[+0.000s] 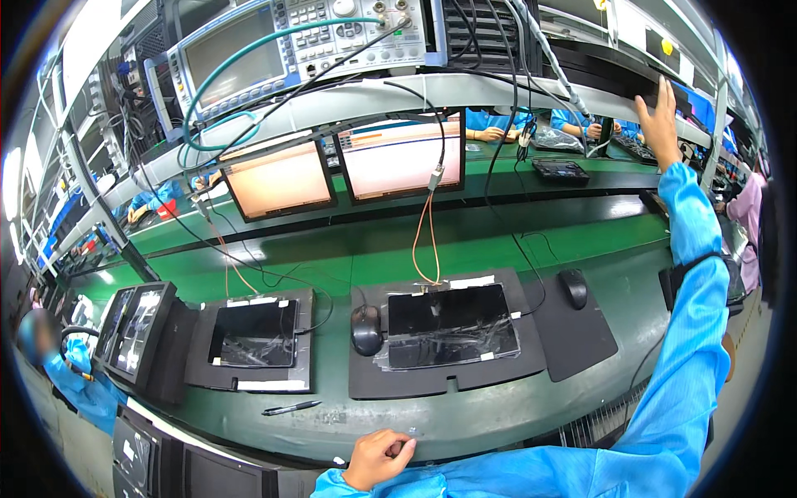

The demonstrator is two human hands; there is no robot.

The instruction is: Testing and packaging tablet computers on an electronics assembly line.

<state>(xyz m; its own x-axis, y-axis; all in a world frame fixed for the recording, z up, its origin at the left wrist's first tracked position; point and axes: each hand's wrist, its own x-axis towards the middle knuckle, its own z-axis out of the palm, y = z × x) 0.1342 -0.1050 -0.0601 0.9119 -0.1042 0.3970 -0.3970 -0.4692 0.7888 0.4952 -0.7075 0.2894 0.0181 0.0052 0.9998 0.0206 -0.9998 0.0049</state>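
Note:
My left hand [380, 458] rests at the near edge of the green bench [349, 427], its fingers curled in and nothing visible in them. Raised at the far right, my right hand [661, 124] has its fingers stretched, beside the grey shelf rail [618, 106]; whether it touches the rail I cannot tell. In front of me a black tablet [452, 326] lies on a dark foam pad, with a cable plugged into its right side. Farther left, a smaller tablet [254, 332] lies on another pad. A black pen [291, 407] lies nearer me.
A black mouse [366, 330] sits left of the large tablet, another mouse [573, 288] on a mat [581, 336] at right. Two monitors [403, 158] stand behind, under a shelf bearing a test instrument [290, 50]. Cables hang down. Co-workers [70, 373] sit at left and across.

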